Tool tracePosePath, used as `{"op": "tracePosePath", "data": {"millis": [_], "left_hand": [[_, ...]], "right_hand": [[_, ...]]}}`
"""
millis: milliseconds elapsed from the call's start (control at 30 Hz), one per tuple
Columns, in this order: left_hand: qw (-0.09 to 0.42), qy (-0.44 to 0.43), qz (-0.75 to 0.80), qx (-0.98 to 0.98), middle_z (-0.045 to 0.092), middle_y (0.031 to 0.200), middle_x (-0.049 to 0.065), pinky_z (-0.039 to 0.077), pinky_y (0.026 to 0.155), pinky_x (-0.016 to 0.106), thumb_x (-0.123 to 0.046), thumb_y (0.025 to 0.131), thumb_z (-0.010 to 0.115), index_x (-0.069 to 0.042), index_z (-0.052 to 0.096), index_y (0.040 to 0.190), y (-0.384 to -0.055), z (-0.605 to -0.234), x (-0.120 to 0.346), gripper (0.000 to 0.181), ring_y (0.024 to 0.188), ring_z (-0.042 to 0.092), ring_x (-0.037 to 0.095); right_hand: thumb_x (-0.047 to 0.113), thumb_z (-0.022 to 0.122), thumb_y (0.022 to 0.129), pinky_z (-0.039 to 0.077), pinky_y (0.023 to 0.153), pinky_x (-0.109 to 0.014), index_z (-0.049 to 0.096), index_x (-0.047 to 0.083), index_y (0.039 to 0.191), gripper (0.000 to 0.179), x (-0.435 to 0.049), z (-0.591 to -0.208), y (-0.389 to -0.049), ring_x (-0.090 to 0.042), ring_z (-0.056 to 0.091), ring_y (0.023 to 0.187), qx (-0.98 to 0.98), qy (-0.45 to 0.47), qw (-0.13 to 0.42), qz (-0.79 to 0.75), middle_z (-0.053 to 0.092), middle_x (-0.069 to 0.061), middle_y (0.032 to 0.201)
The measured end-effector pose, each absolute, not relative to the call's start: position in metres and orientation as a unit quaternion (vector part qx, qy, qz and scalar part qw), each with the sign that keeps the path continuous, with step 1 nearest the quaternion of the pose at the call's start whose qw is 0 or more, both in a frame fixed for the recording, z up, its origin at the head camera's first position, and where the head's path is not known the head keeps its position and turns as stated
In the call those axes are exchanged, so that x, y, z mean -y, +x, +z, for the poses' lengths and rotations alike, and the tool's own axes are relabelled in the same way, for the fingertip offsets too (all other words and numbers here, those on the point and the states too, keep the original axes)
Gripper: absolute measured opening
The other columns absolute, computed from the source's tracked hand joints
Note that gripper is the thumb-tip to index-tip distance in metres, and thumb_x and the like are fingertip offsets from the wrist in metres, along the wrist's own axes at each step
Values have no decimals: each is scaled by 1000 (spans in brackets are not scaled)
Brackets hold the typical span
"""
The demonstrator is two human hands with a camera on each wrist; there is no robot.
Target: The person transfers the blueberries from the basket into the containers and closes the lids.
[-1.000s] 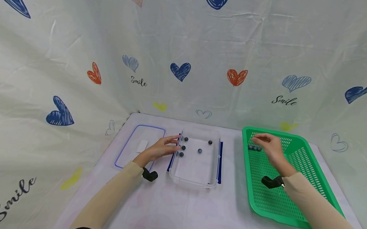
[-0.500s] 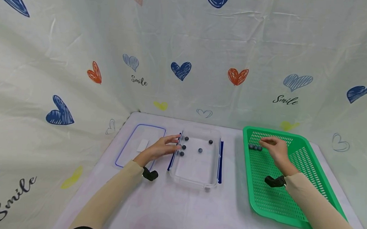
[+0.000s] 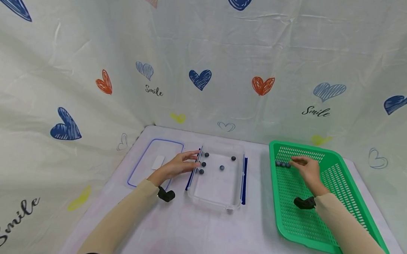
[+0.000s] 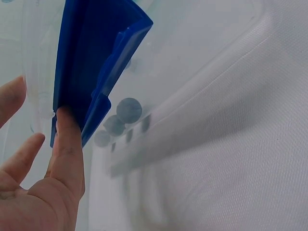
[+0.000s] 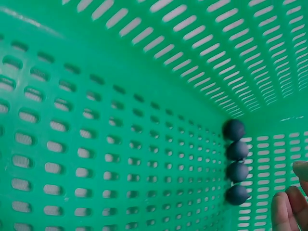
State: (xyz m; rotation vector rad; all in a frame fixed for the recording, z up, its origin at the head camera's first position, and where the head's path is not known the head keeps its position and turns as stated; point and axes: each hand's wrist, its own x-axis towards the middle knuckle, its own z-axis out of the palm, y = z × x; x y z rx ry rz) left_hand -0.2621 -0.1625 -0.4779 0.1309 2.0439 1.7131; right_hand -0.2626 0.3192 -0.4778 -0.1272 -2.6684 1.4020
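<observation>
My left hand (image 3: 180,164) is at the left wall of a clear plastic box (image 3: 218,191), fingers fairly straight. In the left wrist view, one finger touches the box's blue side latch (image 4: 96,72). Several small dark blue-grey balls, like blueberries, lie in the box, one being the middle ball (image 3: 222,167). A paler ball (image 3: 229,211) shows at its near right corner. My right hand (image 3: 307,171) hovers inside the green basket (image 3: 275,204), beside a short row of similar balls (image 5: 237,172). Its thumb and fingertips are apart, with nothing seen between them.
A clear lid with a blue edge (image 3: 156,139) lies left of the box, with a white patch (image 3: 158,162) on it. A white cloth (image 3: 199,235) covers the table. Behind it hangs a curtain (image 3: 233,49) printed with hearts.
My right hand has moved slightly right and toward me, away from the row, which now has one more ball. The paler ball has appeared at the box's near corner. My left hand stays put.
</observation>
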Motion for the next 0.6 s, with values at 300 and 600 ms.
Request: {"op": "tracePosePath", "data": {"millis": [300,600], "left_hand": [[234,45,623,-745,39,151,17,46,105,40,-23,93,74,-18,40,154,-261,-478,163,70,123,56,26],[235,47,622,-746,39,151,17,46,105,40,-22,93,74,-18,40,154,-261,-476,162,70,122,57,26]], "right_hand": [[10,65,98,53,90,-52,62,-10,125,34,-322,-488,-268,1,55,87,894,-49,61,441,61,-32,124],[5,65,97,56,83,-48,62,-13,123,32,-324,-499,-271,-41,60,106,902,-26,63,426,61,-33,119]]}}
